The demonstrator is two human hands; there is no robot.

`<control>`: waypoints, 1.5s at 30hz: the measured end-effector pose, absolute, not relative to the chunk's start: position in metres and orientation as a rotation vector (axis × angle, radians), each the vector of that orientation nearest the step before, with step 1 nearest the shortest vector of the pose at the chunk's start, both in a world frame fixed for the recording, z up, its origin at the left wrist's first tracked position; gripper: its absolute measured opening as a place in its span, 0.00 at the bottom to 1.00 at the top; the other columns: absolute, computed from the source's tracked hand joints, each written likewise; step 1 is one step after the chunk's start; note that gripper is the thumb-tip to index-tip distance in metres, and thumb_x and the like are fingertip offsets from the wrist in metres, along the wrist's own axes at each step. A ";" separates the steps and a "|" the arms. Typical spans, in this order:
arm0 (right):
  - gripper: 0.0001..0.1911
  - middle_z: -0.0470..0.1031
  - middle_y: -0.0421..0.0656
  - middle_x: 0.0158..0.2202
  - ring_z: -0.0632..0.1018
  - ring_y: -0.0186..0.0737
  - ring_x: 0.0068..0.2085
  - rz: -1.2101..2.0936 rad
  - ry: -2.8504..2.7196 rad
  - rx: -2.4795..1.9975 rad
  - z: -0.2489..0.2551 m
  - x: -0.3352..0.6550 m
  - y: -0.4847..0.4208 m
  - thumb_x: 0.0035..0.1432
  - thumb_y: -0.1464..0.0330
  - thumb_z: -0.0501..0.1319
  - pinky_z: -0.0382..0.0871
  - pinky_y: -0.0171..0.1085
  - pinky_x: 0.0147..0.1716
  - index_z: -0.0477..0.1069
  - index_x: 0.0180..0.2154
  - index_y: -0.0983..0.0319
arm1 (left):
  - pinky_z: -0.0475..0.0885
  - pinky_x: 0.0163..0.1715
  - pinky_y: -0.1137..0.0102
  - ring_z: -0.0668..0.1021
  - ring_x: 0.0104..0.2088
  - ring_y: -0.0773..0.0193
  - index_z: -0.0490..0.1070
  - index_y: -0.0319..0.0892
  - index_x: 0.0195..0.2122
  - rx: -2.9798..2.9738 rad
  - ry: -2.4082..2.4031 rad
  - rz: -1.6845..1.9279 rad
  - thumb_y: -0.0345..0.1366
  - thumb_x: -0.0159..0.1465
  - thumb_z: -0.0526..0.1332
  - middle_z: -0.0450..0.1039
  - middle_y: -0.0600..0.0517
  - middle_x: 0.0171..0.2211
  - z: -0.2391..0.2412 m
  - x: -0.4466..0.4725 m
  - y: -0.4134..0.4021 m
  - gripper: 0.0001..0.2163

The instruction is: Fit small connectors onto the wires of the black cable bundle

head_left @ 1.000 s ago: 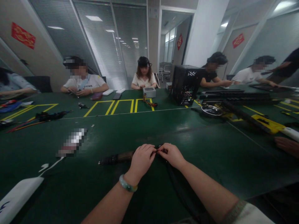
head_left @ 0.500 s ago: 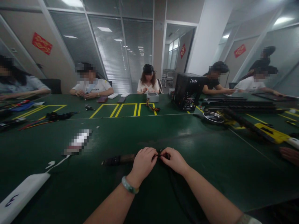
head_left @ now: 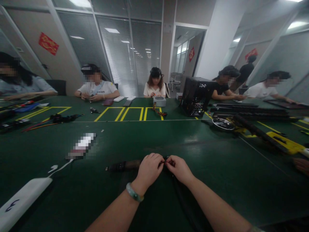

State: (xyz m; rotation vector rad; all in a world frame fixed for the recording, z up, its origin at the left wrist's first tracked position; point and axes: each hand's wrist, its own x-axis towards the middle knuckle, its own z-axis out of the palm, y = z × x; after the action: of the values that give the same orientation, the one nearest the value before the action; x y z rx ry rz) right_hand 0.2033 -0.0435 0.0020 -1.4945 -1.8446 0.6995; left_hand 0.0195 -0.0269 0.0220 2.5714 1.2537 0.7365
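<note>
left hand [head_left: 149, 167] and right hand [head_left: 180, 167] pinch one thin dark piece [head_left: 164, 162] beside the dark tool [head_left: 123, 166], where pressing should be gentle.

Black computer case [head_left: 196, 96] standing on the green table [head_left: 135, 138]. Left of the case, a grey box [head_left: 159, 102] is trailing coloured wires [head_left: 159, 111]. Nearer and right of it, a round shiny-rimmed object [head_left: 223, 129] is lying flat. Well left and nearer, a white cord [head_left: 61, 168] is leading from a white slab [head_left: 26, 199]. Behind the case, a red sign [head_left: 191, 54] is hanging; a person in black [head_left: 220, 85] is sitting to its right.
</note>
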 end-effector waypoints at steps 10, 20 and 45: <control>0.03 0.74 0.38 0.32 0.73 0.36 0.33 0.675 -1.913 -1.494 0.007 0.205 -0.045 0.59 0.68 0.59 0.64 0.33 0.31 0.72 0.34 0.59 | 0.65 0.44 0.64 0.71 0.44 0.59 0.70 0.45 0.40 2.608 1.238 0.722 0.29 0.63 0.60 0.72 0.53 0.41 0.023 0.019 -0.027 0.06; 0.03 0.72 0.39 0.31 0.72 0.37 0.34 0.524 -2.120 -1.469 0.014 0.211 -0.047 0.58 0.69 0.59 0.63 0.35 0.35 0.71 0.32 0.59 | 0.64 0.44 0.64 0.71 0.43 0.59 0.70 0.46 0.39 2.601 1.249 0.719 0.30 0.62 0.61 0.72 0.54 0.40 0.023 0.019 -0.027 0.05; 0.06 0.76 0.40 0.34 0.75 0.39 0.35 0.699 -1.963 -1.484 0.014 0.209 -0.046 0.60 0.67 0.58 0.65 0.35 0.35 0.74 0.34 0.59 | 0.66 0.49 0.62 0.72 0.48 0.58 0.68 0.44 0.43 2.585 1.292 0.756 0.28 0.63 0.60 0.71 0.51 0.48 0.022 0.018 -0.031 0.09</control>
State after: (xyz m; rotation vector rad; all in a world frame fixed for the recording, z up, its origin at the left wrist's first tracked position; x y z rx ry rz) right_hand 0.2087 -0.0458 0.0135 -1.4841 -1.9630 0.6993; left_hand 0.0182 -0.0306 0.0221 2.5848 1.2922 0.7557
